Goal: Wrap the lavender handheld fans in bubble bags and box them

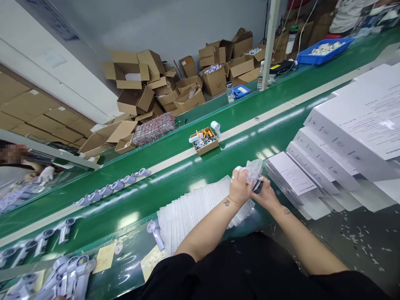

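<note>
Both my hands are raised over the near edge of the green bench, close together. My left hand point(239, 186) is closed round a crumpled, translucent white bubble-wrap bag point(254, 168). My right hand point(265, 194) grips the lower right side of the same bag. Something dark shows between the hands, but what is inside the bag is hidden. Beneath my left forearm lies a fanned row of flat bubble-wrap bags point(193, 208). A pale purple handheld fan point(155, 235) rests at the left end of that row.
White printed boxes point(292, 173) stand stacked at my right. More handheld fans point(75, 275) lie at the lower left, and others line the belt point(175, 179). A small carton of parts point(206, 143) sits on the divider. Across the bench, a co-worker's gloved hand point(46, 175) shows.
</note>
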Demonstrator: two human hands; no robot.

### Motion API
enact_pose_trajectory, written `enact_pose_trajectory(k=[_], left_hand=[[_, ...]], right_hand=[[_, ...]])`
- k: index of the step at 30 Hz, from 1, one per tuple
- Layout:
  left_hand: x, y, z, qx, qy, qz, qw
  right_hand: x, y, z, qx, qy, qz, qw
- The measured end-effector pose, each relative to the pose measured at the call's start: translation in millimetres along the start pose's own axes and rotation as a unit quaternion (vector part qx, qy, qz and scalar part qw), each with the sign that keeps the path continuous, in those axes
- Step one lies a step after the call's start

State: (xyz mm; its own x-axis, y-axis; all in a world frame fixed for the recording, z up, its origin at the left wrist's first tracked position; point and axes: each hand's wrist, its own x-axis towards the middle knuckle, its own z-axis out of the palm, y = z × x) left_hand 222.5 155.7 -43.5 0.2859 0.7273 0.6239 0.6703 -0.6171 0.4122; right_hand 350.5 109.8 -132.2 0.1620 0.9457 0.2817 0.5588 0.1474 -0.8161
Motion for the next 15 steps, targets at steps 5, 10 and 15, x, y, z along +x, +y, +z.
enact_pose_trajectory(k=[5,10,15], left_hand=[[-4.3,-4.7,17.8,0.104,-0.111,0.028,0.988],[-27.5,-6.8,2.9,0.131,-0.222,0.047,0.965],[-39.2,2.4,-18.2,0.141,-0.208,0.017,0.968]], right_hand=[[-2.1,-3.8,1.1,0.034,-0.016,-0.001,0.999],[-5.5,5.1,-2.6,0.021,-0.046,0.06,0.997],[-0.6,-12.9,-12.8,0.04,-0.092,0.132,0.986]])
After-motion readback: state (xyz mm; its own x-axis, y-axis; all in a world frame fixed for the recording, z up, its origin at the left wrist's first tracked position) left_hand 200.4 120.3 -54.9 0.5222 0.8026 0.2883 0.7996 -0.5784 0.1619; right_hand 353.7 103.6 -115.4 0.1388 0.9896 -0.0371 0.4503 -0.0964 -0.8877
